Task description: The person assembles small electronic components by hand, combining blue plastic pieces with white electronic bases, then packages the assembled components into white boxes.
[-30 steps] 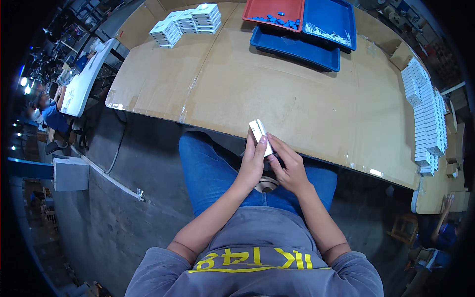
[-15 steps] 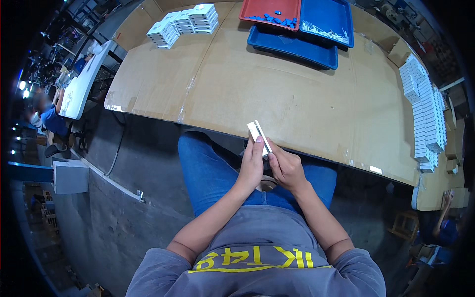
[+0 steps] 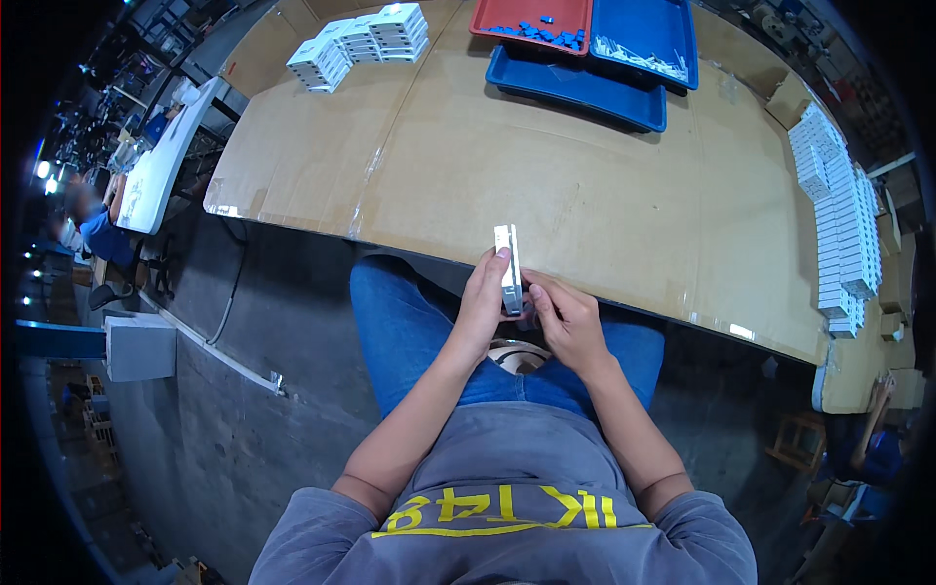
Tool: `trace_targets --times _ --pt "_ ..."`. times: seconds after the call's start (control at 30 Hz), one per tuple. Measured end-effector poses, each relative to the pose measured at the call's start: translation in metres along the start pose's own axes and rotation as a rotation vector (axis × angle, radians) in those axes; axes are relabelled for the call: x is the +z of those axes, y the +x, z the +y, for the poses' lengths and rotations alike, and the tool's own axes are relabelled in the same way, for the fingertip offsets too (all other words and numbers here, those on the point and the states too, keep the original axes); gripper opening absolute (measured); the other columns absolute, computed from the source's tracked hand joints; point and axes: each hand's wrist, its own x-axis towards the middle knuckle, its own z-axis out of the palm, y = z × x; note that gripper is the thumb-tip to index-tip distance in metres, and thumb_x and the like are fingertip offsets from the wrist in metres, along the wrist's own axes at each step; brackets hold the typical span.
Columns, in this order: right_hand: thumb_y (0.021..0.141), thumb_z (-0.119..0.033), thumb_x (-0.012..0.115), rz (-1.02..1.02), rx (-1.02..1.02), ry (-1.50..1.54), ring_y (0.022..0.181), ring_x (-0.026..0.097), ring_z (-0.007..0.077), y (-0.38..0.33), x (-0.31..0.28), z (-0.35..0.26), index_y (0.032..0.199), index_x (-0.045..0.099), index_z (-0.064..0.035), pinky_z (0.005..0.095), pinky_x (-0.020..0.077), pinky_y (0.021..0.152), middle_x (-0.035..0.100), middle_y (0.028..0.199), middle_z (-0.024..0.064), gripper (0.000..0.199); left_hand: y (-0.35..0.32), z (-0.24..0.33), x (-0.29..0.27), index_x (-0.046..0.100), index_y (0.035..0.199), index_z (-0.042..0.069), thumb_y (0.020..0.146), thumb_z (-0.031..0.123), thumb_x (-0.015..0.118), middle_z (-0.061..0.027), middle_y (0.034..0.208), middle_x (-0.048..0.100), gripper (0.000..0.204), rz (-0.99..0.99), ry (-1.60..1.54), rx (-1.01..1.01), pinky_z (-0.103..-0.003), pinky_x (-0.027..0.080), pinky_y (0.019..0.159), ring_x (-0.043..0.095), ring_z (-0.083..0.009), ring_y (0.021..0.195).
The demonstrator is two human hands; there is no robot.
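A small flat white rectangular part (image 3: pixel 508 265) stands on edge just in front of the table's near edge, over my lap. My left hand (image 3: pixel 485 297) grips it from the left, fingers wrapped on its side. My right hand (image 3: pixel 565 320) touches its lower right side with thumb and fingertips. Both hands hover above my blue jeans, below the cardboard-covered table (image 3: pixel 546 175).
A red tray (image 3: pixel 531 19) and two blue trays (image 3: pixel 585 83) sit at the table's far side. White parts are stacked at the far left (image 3: pixel 361 41) and in long rows along the right edge (image 3: pixel 838 214). Another person (image 3: pixel 97 234) sits far left.
The white part has turned from a tilt to nearly upright in my hands. The hands stay in the same place by the table edge.
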Motion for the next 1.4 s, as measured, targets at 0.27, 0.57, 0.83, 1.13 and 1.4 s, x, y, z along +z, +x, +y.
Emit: trace_targets --times 0.27,0.57,0.83,1.13,1.4 --pt "0.102 -0.006 0.063 0.085 -0.209 -0.084 0.088 0.074 0.0212 0.004 0.001 0.012 0.121 0.071 0.006 0.0349 0.0603 0.08 0.075 0.112 0.0201 0.023 0.009 -0.011 -0.01 0.044 0.151 0.002 0.107 0.023 0.049 -0.007 0.113 0.064 0.049 -0.105 0.041 0.263 -0.028 0.05 0.091 0.064 -0.0135 0.102" --pt "0.109 -0.051 0.051 -0.089 0.664 0.55 0.098 0.063 0.0098 0.008 -0.018 0.015 0.145 0.058 -0.0068 0.0233 0.0517 0.067 0.071 0.118 0.0059 0.058 -0.008 0.004 0.0 0.019 0.166 0.009 0.077 0.006 0.072 -0.0186 0.15 0.042 0.104 -0.262 0.452 0.6 -0.044 0.035 0.121 0.047 -0.0299 0.141" --pt "0.1 -0.019 0.071 0.091 0.413 0.621 0.116 0.062 0.0177 0.006 -0.01 0.001 0.141 0.055 -0.0022 0.033 0.0563 0.091 0.061 0.132 0.0126 0.047 -0.001 -0.009 0.002 0.019 0.166 0.006 0.104 0.03 0.06 -0.0202 0.157 0.039 0.078 -0.275 0.206 0.502 -0.043 0.031 0.123 0.04 -0.0311 0.148" --pt "0.094 -0.01 0.075 0.087 0.102 0.101 0.138 0.055 0.03 -0.005 0.01 -0.01 0.139 0.058 0.001 0.0412 0.0477 0.112 0.054 0.15 0.0206 0.049 0.0 -0.018 0.016 0.029 0.162 0.006 0.105 0.069 0.036 -0.0133 0.144 0.048 0.086 -0.11 0.219 0.567 -0.036 0.038 0.114 0.047 -0.0219 0.134" --pt "0.1 -0.008 0.067 0.148 -0.086 0.093 0.139 0.055 0.0351 -0.01 0.017 -0.006 0.145 0.054 0.0081 0.0395 0.0474 0.112 0.054 0.151 0.0277 0.049 0.001 -0.02 0.02 0.03 0.16 0.002 0.103 0.074 0.036 -0.0133 0.142 0.05 0.093 -0.138 0.192 0.719 -0.035 0.036 0.116 0.047 -0.0202 0.135"
